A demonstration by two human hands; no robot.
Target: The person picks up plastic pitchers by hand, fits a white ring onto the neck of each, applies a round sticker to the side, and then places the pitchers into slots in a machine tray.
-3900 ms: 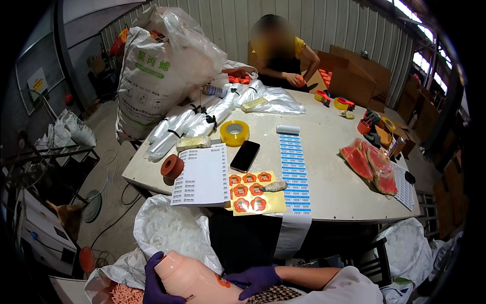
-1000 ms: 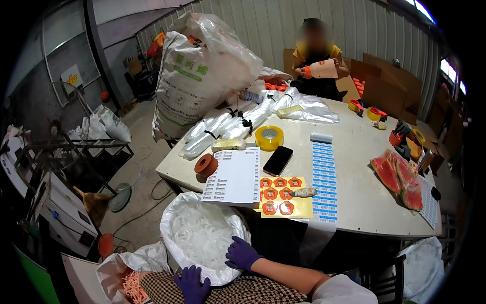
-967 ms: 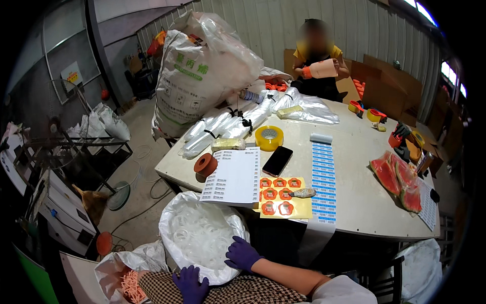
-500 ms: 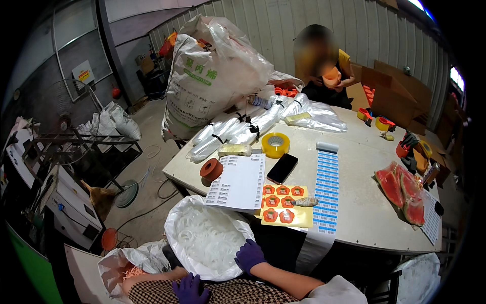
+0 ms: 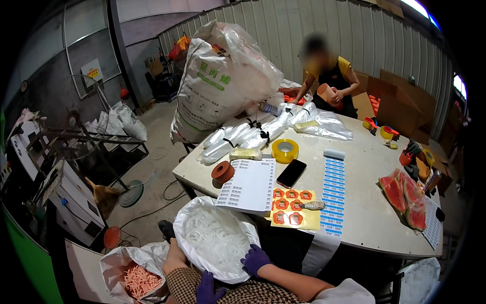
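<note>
My left hand (image 5: 207, 290), in a purple glove, lies at my lap against a brown checked cloth, thumb apart from the fingers and nothing in it. Also gloved in purple, my right hand (image 5: 255, 260) rests over the right rim of a white sack (image 5: 183, 223), its fingers apart and reaching onto the inner side. Inside the sack is a heap of clear plastic rings (image 5: 215, 244). To the left on the floor, a second white sack (image 5: 112, 266) holds small pink pieces (image 5: 142, 281).
The white table (image 5: 364, 202) bears printed sheets (image 5: 248, 185), orange stickers (image 5: 288, 205), a blue label strip (image 5: 333, 195), a phone (image 5: 291, 173), yellow tape (image 5: 285, 150) and wrapped watermelon (image 5: 405, 197). Across it, a person (image 5: 336, 76) holds an orange cup-shaped piece (image 5: 326, 93) beside a large sack (image 5: 217, 86).
My view has shifted a little. My leg has moved, so the pink pieces now show more. Across the table, the person has lowered the orange piece and stretched one arm toward the red items.
</note>
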